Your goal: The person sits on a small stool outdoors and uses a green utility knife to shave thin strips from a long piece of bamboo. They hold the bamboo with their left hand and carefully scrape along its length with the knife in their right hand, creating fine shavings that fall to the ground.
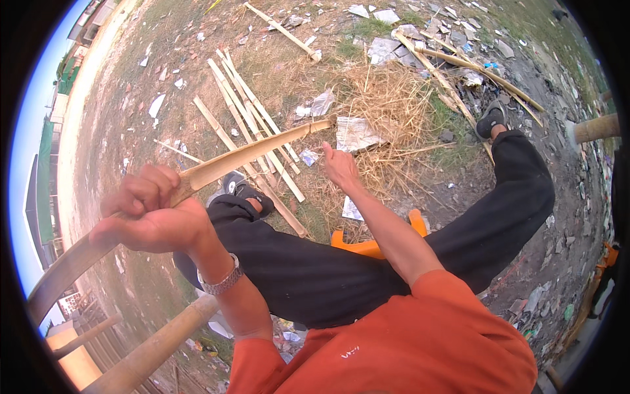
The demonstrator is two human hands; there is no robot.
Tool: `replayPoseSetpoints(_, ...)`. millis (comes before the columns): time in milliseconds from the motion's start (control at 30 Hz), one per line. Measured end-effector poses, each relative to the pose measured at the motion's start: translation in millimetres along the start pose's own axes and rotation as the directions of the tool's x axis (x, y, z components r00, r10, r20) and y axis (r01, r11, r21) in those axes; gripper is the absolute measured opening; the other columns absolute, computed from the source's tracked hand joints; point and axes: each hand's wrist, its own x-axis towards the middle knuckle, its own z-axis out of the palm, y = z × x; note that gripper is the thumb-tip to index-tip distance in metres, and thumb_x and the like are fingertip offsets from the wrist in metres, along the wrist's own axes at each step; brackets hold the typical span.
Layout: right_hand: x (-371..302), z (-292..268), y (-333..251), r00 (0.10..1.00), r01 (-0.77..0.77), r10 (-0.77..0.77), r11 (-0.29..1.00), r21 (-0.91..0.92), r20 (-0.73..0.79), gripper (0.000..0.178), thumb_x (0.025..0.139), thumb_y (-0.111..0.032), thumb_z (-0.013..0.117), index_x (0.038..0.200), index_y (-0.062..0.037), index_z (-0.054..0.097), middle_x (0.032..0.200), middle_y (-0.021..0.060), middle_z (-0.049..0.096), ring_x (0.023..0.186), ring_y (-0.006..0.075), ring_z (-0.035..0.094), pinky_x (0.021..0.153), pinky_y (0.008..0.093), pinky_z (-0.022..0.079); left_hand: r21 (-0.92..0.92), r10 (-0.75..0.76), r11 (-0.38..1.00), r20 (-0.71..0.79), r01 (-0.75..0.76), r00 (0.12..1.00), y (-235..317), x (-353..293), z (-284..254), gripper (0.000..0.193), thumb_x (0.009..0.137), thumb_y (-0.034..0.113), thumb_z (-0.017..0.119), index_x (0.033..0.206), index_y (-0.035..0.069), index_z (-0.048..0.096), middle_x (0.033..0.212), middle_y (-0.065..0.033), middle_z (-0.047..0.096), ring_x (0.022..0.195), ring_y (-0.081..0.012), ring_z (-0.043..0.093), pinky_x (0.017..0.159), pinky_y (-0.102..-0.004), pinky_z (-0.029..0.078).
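Observation:
My left hand [154, 207] is wrapped round a long split bamboo strip [252, 154], raised at the left. The strip's hollow inner face shows, and it slants from the lower left rim up to the middle. Just below its far end is my right hand [341, 169], fingers curled and thumb pointing up. It looks apart from the strip; whatever it may hold is hidden. Beneath the strip, several split bamboo pieces [239, 105] lie on the ground beside my left foot.
Dry straw-like shavings [394, 111] and a piece of printed paper [357, 134] lie between my feet. An orange plastic seat [367, 248] shows under me. More bamboo [485, 69] rests on rubble at the far right. Thick bamboo poles [157, 341] stand near at the lower left.

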Motion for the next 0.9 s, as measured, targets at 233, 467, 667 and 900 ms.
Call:
replayPoseSetpoints(233,-26,-11,-51,0.976,0.198,-0.208,0.971,0.133,0.061,0.065,0.097,-0.048,0.028,0.074,0.0044,0.059,0.065,0.0285,0.056,0.065,0.0440,0.056,0.069,0.0513,0.042,-0.008,0.002,1.000,0.053,-0.002,0.999,2,-6,5,0.057,0.090,0.067,0.029,0.064,0.016,0.028,0.052,0.0034,0.017,0.046,-0.0093,0.013,0.042,-0.0250,0.013)
replayPoseSetpoints(467,-17,-9,-47,0.985,0.153,-0.161,0.982,0.114,0.063,0.065,0.097,-0.046,0.028,0.069,0.0048,0.057,0.062,0.0282,0.054,0.060,0.0422,0.053,0.067,0.0501,0.042,-0.043,-0.017,0.999,0.067,0.020,0.998,3,-7,2,0.058,0.089,0.068,0.027,0.064,0.016,0.028,0.052,0.0033,0.017,0.046,-0.0093,0.013,0.043,-0.0251,0.014)
replayPoseSetpoints(667,-17,-11,-40,0.985,0.169,-0.171,0.972,0.161,-0.003,0.066,0.097,-0.046,0.031,0.065,0.0054,0.055,0.061,0.0277,0.054,0.055,0.0418,0.050,0.062,0.0500,0.041,-0.023,0.012,1.000,0.100,-0.009,0.995,4,-11,3,0.058,0.088,0.069,0.026,0.065,0.016,0.029,0.051,0.0031,0.018,0.046,-0.0095,0.012,0.043,-0.0256,0.013)
replayPoseSetpoints(900,-4,-2,-42,0.953,0.303,-0.302,0.953,0.028,-0.028,0.062,0.096,-0.048,0.033,0.069,0.0001,0.062,0.062,0.0277,0.057,0.060,0.0423,0.060,0.061,0.0501,0.047,0.014,0.017,1.000,0.008,-0.017,1.000,1,-3,5,0.058,0.089,0.068,0.030,0.064,0.016,0.024,0.052,0.0034,0.017,0.045,-0.0097,0.013,0.042,-0.0255,0.013)
